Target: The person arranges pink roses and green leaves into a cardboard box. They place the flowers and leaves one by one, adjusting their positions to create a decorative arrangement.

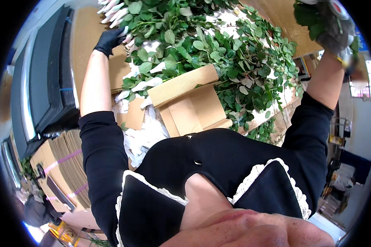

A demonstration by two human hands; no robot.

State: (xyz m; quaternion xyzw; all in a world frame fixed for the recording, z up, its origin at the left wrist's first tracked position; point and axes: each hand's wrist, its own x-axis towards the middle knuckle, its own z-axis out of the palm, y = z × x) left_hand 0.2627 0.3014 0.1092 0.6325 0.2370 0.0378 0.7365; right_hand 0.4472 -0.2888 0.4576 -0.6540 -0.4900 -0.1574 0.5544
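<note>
My left hand [110, 40], in a black glove, is at the far left edge of the heap. Its fingers are closed at the white-sleeved bud of a rose, partly hidden by the glove. Above it lie several more white-sleeved rose buds [112, 13]. Leafy rose stems [235, 53] spread over the table to the right. At the far right, my raised right hand [337, 38], in a greyish glove, is closed round a leafy stem [307, 18]. A round white-and-red thing shows beside that hand, too blurred to name.
Nearest me stands a piece of corrugated cardboard [185, 85], with white paper scraps [150, 129] beside it. Strapped flat cardboard [68, 164] is stacked at left, below dark sheets [49, 70]. A brown board [282, 24] lies at the far right.
</note>
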